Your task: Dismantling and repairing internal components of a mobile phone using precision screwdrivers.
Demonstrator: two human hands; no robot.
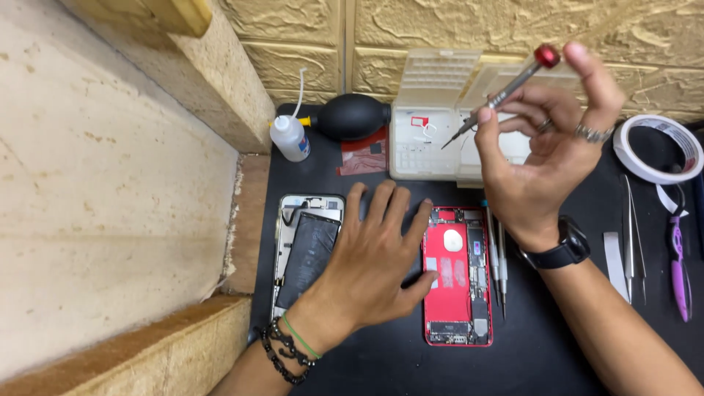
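- The right hand (546, 158) is holding a red-capped screwdriver (506, 88) raised above the desk (381, 359), fingers closed round the shaft, tip pointing down and to the left.
- The left hand (374, 260) is lying flat with fingers spread, resting partly on the opened red phone body (458, 293) and just beside the detached screen assembly (304, 249).
- The phone body is lying lengthwise near-to-far, directly below and nearer than the raised tool.
- The left hand is touching the phone body at its left edge; the right is hovering clear above its far end.
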